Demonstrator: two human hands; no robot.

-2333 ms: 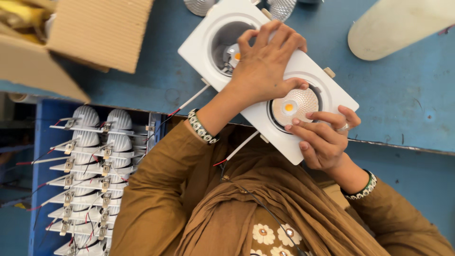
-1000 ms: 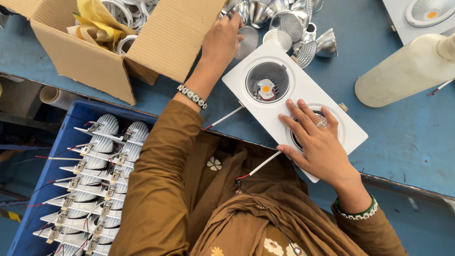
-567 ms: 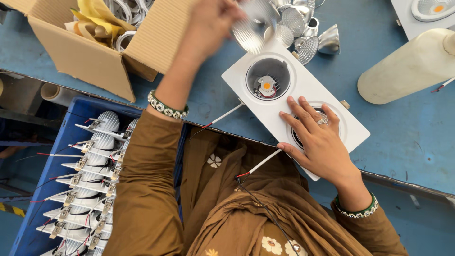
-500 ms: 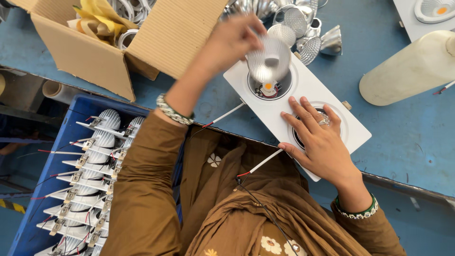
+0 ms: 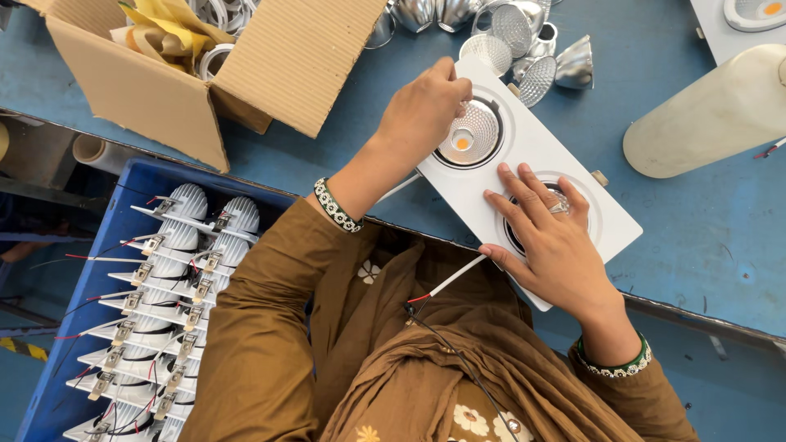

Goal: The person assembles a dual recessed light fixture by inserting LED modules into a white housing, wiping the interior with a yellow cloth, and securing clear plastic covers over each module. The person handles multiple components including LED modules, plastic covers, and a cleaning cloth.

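a worn blue workbench [image 5: 704,245] stands over a dim floor with a yellow-striped edge [image 5: 20,348].

Bench [image 5: 327,164]: bare blue strip between the cardboard box [image 5: 246,74] and your white twin-light fixture [image 5: 532,164]; your left hand [image 5: 426,110] passes there.
Beyond the fixture: loose silver reflector cups [image 5: 524,49] crowd the far edge.
To your right: a cream cylinder [image 5: 712,115] lies near the fixture, open bench in front of it.
To your left, below bench edge: blue crate [image 5: 90,270] packed with lamp bodies.
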